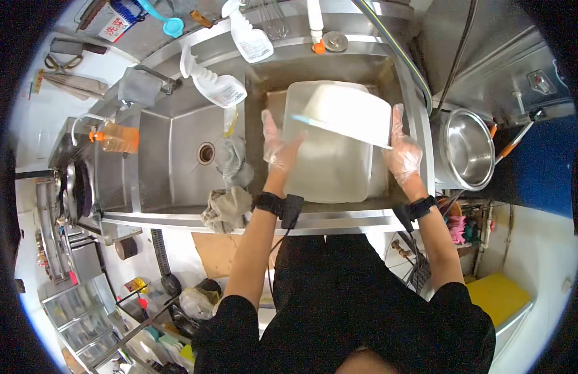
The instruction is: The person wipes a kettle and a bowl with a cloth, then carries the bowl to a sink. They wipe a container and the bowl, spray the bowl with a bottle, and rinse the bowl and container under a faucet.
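Observation:
A white plastic tub, tilted and partly blurred, is over a larger translucent plastic bin that sits in the right sink basin. My right hand, in a clear disposable glove, grips the white tub's right end, with the thumb by its lower rim. My left hand, gloved the same way, is at the left side of the translucent bin. Its fingers point away from me and its thumb is spread toward the white tub's left end.
Two white spray bottles stand behind and left of the basin. Grey rags drape over the divider and front edge. The left basin has a drain. A steel pot stands right; an orange-liquid bottle is left.

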`<state>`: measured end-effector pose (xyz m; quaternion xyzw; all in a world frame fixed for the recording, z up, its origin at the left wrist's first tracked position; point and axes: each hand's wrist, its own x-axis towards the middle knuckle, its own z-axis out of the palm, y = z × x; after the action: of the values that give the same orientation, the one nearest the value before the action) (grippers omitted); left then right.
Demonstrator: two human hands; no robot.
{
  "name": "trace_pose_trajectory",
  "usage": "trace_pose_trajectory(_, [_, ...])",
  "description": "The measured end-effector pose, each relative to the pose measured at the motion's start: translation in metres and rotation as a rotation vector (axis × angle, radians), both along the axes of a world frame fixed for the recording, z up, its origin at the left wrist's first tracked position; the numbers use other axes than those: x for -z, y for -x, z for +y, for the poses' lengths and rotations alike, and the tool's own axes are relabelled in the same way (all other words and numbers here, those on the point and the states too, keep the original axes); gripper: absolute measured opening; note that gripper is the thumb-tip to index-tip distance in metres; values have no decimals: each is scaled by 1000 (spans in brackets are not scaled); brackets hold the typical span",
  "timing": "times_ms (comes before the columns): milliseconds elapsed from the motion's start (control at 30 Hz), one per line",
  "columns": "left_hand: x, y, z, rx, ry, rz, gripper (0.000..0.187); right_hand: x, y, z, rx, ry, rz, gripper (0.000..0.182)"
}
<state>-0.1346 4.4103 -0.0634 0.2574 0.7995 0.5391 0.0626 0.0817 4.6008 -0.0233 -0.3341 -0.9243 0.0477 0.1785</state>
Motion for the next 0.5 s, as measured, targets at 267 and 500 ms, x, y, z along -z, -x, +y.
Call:
trace_pose_trajectory(267, [16,65,-11,468,315,335,78,-2,49,21,-188,248,-333,81])
trace_pose_trajectory(500, [-24,54,-12,167,592,257,53,28,121,102,-293,228,-299,50])
